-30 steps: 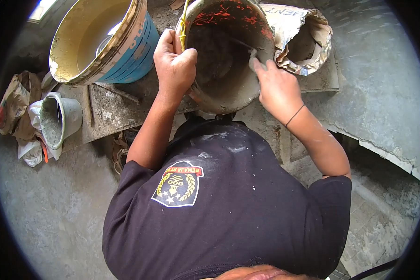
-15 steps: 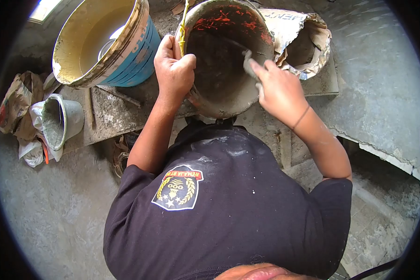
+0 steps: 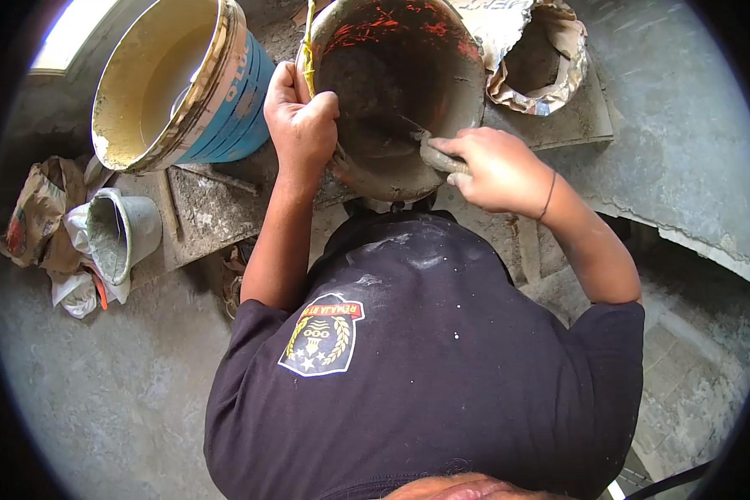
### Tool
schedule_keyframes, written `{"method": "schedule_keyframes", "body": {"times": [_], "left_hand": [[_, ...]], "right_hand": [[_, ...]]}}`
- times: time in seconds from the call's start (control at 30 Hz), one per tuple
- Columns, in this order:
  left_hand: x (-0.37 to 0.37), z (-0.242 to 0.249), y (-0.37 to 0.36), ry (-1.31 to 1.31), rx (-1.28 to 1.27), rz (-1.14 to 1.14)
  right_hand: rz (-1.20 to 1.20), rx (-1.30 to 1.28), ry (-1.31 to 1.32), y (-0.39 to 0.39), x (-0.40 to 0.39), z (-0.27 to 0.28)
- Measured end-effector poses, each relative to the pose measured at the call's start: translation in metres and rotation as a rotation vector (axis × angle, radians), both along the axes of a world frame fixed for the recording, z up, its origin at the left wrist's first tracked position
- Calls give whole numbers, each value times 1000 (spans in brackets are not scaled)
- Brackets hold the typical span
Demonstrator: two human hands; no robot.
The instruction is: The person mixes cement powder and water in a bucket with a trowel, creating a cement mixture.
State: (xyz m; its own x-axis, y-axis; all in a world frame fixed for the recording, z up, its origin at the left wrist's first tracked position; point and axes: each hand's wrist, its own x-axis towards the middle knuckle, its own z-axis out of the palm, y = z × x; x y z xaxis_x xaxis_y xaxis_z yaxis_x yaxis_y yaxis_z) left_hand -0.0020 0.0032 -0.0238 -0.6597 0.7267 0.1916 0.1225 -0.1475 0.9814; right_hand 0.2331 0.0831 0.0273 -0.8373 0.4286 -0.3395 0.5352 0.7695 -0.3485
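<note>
My left hand [image 3: 302, 121] is closed around the left rim of a mortar-crusted bucket [image 3: 467, 108], beside a yellow cord tied at its edge. The bucket leans toward me, with orange-red patches on its inner wall and dark grey mix [image 3: 362, 87] inside. In my right hand [image 3: 504, 173] is the grey-caked handle of a trowel [image 3: 438, 157], over the bucket's near right rim. The trowel's thin neck reaches into the bucket; its blade sits low in the mix and is hard to make out.
A large blue bucket [image 3: 237, 104] of cloudy water stands at left. Beyond my right hand, a torn cement bag [image 3: 508, 93] lies open on a board. A small grey pail [image 3: 142, 229] and crumpled bags [image 3: 46, 208] are at lower left. A concrete ledge [image 3: 675, 150] runs along the right.
My right hand has drawn the trowel back toward me, down to the bucket's near rim. My left hand keeps its hold on the rim. The view has shifted slightly.
</note>
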Motion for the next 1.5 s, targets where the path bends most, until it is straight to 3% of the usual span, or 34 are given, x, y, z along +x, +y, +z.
{"method": "schedule_keyframes", "body": {"times": [0.07,0.2,0.3,0.43,0.57,0.63,0.67,0.8,0.9,0.93,1.03,1.13,1.2,1.33,1.4,1.43,1.5], "left_hand": [[0,2,1,-3,2,-6],[-1,2,0,-7,8,-27],[-2,1,2,13,9,-28],[-3,2,4,32,6,-9],[-8,0,5,-15,16,-13],[-7,1,5,-1,7,-7],[-7,2,6,16,2,-3],[-4,3,5,32,-6,-13],[0,6,5,9,-3,-24],[0,7,5,26,-14,-16],[0,7,6,40,-14,-17],[0,8,7,49,-17,-21],[0,9,8,65,-30,-18],[0,10,11,43,-17,-21],[1,9,12,28,-1,-20],[1,9,12,17,4,-31],[1,9,14,7,8,-41]], "right_hand": [[-35,-49,62,4,1,1],[-95,128,159,6,-6,4],[-68,410,209,16,-14,-15],[-29,504,20,0,-18,-27],[28,287,-69,-5,-10,-16],[75,33,57,2,-4,-9],[74,32,59,5,-4,-6],[-78,-194,136,18,-6,3],[-76,139,290,22,-4,-2],[-79,138,293,23,-6,-2],[-46,560,193,25,-12,-7],[0,646,19,14,-18,-15],[21,581,-59,6,-17,-15],[121,302,12,6,-6,-10],[110,16,38,11,-6,-2],[112,17,36,13,-7,1],[-66,-240,23,18,-12,6]]}}
